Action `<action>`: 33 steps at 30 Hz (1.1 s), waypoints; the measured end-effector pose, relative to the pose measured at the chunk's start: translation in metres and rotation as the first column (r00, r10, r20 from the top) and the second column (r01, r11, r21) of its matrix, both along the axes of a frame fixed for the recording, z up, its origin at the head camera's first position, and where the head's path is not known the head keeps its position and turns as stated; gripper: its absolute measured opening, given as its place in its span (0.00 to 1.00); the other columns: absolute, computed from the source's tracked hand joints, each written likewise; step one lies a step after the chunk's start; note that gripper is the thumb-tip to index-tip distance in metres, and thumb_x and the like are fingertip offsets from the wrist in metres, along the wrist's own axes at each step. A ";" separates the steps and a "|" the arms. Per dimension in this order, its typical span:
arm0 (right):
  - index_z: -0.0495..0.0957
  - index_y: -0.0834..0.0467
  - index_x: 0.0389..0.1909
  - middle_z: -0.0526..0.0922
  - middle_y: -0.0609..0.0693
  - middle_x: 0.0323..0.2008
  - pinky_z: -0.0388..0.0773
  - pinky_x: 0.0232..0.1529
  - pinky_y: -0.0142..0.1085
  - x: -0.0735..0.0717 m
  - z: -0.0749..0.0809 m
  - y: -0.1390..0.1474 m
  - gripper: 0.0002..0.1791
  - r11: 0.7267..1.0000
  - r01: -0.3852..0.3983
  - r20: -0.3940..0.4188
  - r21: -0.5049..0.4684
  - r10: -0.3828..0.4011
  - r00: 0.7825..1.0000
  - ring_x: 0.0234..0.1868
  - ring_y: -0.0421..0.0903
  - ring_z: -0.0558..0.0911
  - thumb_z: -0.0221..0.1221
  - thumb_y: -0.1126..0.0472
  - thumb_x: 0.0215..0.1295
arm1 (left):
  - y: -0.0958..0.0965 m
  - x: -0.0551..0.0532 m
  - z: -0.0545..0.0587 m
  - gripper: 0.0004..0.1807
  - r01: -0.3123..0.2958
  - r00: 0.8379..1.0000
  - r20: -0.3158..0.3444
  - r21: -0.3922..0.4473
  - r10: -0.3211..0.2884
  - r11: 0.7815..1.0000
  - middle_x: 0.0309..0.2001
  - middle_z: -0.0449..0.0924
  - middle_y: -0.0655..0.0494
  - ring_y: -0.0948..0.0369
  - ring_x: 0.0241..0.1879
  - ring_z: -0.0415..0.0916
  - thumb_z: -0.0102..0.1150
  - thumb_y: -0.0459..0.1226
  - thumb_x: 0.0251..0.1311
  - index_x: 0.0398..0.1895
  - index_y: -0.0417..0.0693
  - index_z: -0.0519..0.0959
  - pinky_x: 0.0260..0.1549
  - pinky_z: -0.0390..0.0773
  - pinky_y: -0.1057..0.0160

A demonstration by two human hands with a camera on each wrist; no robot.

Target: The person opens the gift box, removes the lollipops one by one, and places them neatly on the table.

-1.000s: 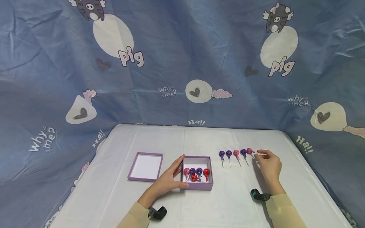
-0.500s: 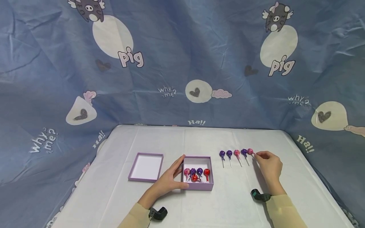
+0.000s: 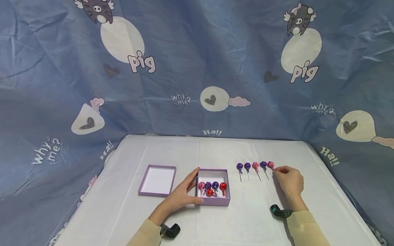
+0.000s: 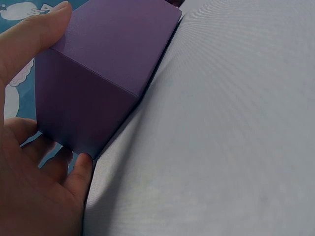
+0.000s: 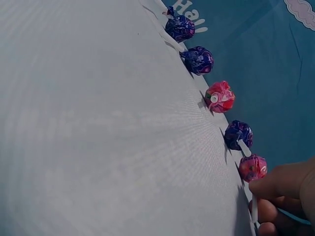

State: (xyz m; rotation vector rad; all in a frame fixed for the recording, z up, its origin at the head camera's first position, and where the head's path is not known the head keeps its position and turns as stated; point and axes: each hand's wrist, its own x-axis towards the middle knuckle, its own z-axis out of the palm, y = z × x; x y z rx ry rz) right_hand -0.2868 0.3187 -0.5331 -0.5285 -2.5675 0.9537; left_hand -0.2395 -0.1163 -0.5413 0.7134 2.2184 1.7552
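Note:
My right hand (image 3: 289, 180) pinches the white stick of a pink lollipop (image 3: 270, 165) between thumb and fingers. In the right wrist view, this pink lollipop (image 5: 253, 168) sits just beyond the thumb tip. It ends a row on the white table, beside two purple lollipops, another pink lollipop (image 3: 255, 165) and a further purple lollipop (image 3: 263, 164). My left hand (image 3: 184, 191) grips the lilac box (image 3: 213, 201), thumb on its front wall and fingers along its left side. Several wrapped lollipops, red, pink and purple, lie inside the box, mostly toward its front.
Left of the box lies its lilac-edged lid (image 3: 157, 180), white inside facing up. A white cloth (image 3: 246, 222) covers the table. Behind stands a blue printed curtain (image 3: 172, 75).
My right hand has drawn slightly nearer and left, swinging the pink lollipop's stick from pointing right to slanting toward me. The left hand and box stay in place.

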 end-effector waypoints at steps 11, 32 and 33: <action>0.87 0.56 0.35 0.87 0.53 0.32 0.65 0.28 0.40 -0.007 -0.002 0.002 0.12 1.000 0.003 0.032 0.019 -0.004 0.999 0.33 0.53 0.80 0.68 0.51 0.62 | 0.001 0.001 0.001 0.62 -0.018 1.000 0.003 -0.008 0.018 1.000 0.81 0.39 0.63 0.63 0.78 0.42 0.80 0.43 0.50 0.81 0.74 0.45 0.72 0.57 0.64; 0.87 0.56 0.34 0.86 0.52 0.31 0.66 0.27 0.40 -0.005 -0.004 0.003 0.12 1.000 -0.001 0.046 0.010 0.001 0.999 0.32 0.52 0.79 0.68 0.50 0.62 | 0.001 0.000 0.000 0.63 -0.006 1.000 0.007 -0.007 0.006 1.000 0.82 0.37 0.57 0.64 0.78 0.42 0.80 0.43 0.49 0.81 0.75 0.44 0.73 0.56 0.63; 0.88 0.56 0.34 0.86 0.52 0.31 0.65 0.27 0.40 -0.004 -0.004 0.003 0.12 1.000 -0.002 0.043 0.006 0.002 0.999 0.32 0.52 0.79 0.68 0.50 0.62 | 0.000 0.000 0.000 0.63 -0.005 1.000 0.007 -0.005 0.005 1.000 0.82 0.37 0.57 0.64 0.78 0.42 0.80 0.43 0.49 0.81 0.75 0.44 0.73 0.56 0.63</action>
